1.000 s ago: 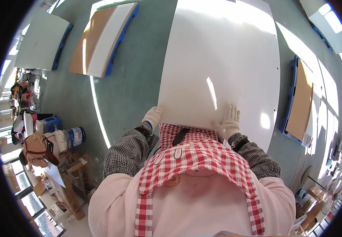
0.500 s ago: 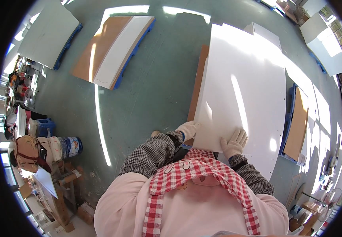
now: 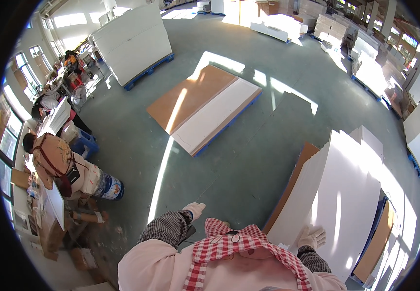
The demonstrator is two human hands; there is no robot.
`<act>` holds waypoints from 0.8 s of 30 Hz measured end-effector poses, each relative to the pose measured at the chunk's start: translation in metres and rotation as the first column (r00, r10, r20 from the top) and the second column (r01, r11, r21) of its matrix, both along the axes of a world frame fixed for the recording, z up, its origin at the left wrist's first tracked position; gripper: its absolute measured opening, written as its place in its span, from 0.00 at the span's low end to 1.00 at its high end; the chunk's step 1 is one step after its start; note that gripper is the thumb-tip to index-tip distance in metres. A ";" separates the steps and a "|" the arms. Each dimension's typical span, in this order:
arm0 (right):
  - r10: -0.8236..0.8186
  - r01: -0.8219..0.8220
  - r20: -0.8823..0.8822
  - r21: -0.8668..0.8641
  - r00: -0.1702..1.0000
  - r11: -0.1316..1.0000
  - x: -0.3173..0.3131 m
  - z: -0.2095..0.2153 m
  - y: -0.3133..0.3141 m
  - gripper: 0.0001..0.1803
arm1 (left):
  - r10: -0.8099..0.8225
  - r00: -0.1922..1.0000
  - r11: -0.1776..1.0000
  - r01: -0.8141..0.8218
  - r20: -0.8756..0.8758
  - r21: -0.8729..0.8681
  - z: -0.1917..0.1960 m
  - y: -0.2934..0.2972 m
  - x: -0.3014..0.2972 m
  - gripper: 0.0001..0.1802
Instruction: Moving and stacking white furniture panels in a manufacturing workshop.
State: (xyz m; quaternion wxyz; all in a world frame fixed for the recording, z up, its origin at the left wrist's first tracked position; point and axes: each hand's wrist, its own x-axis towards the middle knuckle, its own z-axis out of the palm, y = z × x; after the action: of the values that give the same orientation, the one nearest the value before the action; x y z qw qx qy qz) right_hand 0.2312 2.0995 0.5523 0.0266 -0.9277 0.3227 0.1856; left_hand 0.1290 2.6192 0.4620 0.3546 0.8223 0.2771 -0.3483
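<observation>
My right hand (image 3: 312, 237), in a pale work glove, lies on the near end of a stack of large white boards (image 3: 346, 194), its fingers spread on the top sheet. Off to the left of that stack, my left hand (image 3: 195, 210) is held over the green floor, also gloved. Its fingers look loosely curled together, with nothing visible in them. The stacked sheets fan out slightly along their left side, beside a brown board (image 3: 292, 182).
Ahead, a blue pallet carries a brown sheet (image 3: 190, 97) and a white panel (image 3: 215, 116). A tall white stack (image 3: 135, 46) stands far left. At left a co-worker (image 3: 57, 157) bends over a bench near a bucket (image 3: 110, 186). Another brown board (image 3: 375, 242) lies at right.
My left hand has come away from the white stack's edge and moved left over the floor. My right hand still rests on the top sheet. The view has lifted and turned left.
</observation>
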 end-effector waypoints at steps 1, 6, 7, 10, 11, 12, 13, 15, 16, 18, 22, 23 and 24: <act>0.007 -0.007 0.005 0.006 1.000 1.000 0.006 0.000 0.002 0.50 | 0.007 1.000 1.000 -0.007 0.005 0.006 0.016 -0.001 0.006 0.17; -0.112 0.112 -0.027 0.029 0.993 0.993 0.001 0.024 0.007 0.50 | -0.594 0.804 0.781 0.574 0.009 0.246 0.075 -0.022 0.104 0.18; -0.080 0.080 -0.024 0.026 0.997 0.996 0.011 0.025 0.005 0.50 | -0.613 0.789 0.774 0.585 0.052 0.242 0.075 -0.027 0.106 0.18; 0.080 -0.078 0.053 -0.042 0.995 0.996 0.056 0.003 -0.020 0.50 | -0.037 0.980 0.997 0.049 0.195 -0.060 0.048 -0.032 0.105 0.19; 0.065 -0.062 0.075 -0.036 0.995 0.997 0.054 0.010 -0.022 0.50 | -0.062 0.976 0.995 0.076 0.211 -0.061 0.061 -0.041 0.130 0.19; 0.052 -0.051 0.078 -0.022 0.996 0.998 0.054 0.014 -0.023 0.50 | -0.043 0.983 0.996 0.055 0.178 -0.065 0.089 -0.051 0.158 0.21; 0.029 -0.027 0.073 -0.019 0.997 0.999 0.053 0.014 -0.027 0.50 | -0.023 0.990 0.997 0.033 0.142 -0.070 0.105 -0.061 0.183 0.24; 0.008 -0.007 -0.028 0.042 1.000 0.999 0.053 0.035 -0.015 0.52 | -0.176 0.979 0.984 0.172 0.104 0.047 0.086 -0.070 0.249 0.26; -0.008 0.009 -0.024 0.029 1.000 1.000 0.053 0.030 -0.021 0.52 | -0.252 0.955 0.965 0.236 0.156 0.110 0.100 -0.083 0.268 0.29; 0.007 -0.004 -0.055 0.055 0.998 0.998 0.048 0.027 -0.028 0.53 | -0.288 0.949 0.954 0.274 0.125 0.119 0.151 -0.126 0.312 0.32; 0.072 -0.080 0.091 0.083 0.993 0.993 0.065 0.001 -0.045 0.55 | -0.485 0.828 0.873 0.437 0.282 0.217 0.151 -0.186 0.402 0.31; 0.043 -0.052 0.091 0.105 0.995 0.993 0.072 0.008 -0.041 0.55 | -0.551 0.770 0.833 0.489 0.321 0.258 0.152 -0.207 0.424 0.31; 0.027 -0.035 0.107 0.073 0.994 0.997 0.068 -0.003 -0.042 0.55 | -0.632 0.690 0.775 0.561 0.351 0.293 0.151 -0.228 0.440 0.32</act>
State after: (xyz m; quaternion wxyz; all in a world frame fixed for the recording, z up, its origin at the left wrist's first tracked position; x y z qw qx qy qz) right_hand 0.2995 2.0578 0.5488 0.0754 -0.9395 0.2993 0.1484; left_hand 0.5685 2.3908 0.6125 0.2056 0.9490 -0.0641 -0.2304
